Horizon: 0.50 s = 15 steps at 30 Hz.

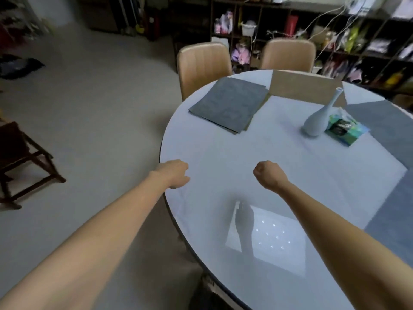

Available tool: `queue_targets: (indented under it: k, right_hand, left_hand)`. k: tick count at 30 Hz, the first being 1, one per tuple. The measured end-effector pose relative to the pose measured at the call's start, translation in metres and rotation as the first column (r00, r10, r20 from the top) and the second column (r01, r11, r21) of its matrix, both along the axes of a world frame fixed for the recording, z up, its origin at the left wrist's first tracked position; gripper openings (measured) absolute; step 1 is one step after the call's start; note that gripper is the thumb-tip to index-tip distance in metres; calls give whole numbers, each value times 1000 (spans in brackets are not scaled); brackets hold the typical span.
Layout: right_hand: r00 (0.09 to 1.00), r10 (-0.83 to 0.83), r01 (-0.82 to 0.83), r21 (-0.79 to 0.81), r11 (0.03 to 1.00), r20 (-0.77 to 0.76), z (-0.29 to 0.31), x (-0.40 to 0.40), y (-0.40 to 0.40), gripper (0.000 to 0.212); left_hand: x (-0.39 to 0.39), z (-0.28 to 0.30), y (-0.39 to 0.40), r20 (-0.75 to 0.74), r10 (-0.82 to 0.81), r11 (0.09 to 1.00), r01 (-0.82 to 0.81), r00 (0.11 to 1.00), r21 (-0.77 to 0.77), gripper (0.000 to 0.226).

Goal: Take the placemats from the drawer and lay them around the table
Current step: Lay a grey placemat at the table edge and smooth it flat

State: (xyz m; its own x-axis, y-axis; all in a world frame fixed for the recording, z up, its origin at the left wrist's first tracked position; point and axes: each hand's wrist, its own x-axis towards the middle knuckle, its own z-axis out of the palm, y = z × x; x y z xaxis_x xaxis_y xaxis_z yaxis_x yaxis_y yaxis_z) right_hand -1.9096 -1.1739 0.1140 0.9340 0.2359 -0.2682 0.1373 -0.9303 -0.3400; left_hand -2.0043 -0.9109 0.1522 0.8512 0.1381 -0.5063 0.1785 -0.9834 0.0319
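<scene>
A stack of dark grey placemats [228, 104] lies at the far left of the round white table [223, 171]. A tan placemat [306, 87] lies at the far side, before a chair. Grey placemats lie at the right edge [384, 126] and the near right [393, 220]. My left hand [175, 173] hovers at the table's left rim, fingers curled under, holding nothing. My right hand [269, 175] is a closed fist over the table's middle, with nothing in it. The drawer is out of sight.
A pale blue vase [317, 121] and a green tissue pack [345, 128] stand right of the table's centre. Two beige chairs [203, 66] [288, 54] stand at the far side. A dark wooden stool [22, 162] is at the left. Cluttered shelves [312, 30] line the back wall.
</scene>
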Motion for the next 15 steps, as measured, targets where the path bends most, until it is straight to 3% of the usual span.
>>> queue_targets:
  k: [8, 15]
  right_hand:
    - [999, -18, 16, 63, 998, 35, -53, 123, 61, 33]
    - [994, 83, -84, 2, 996, 66, -108, 231, 129, 36]
  left_hand:
    - [138, -54, 28, -42, -44, 999, 44, 998, 7, 53]
    - [252, -112, 56, -118, 73, 992, -85, 990, -96, 82]
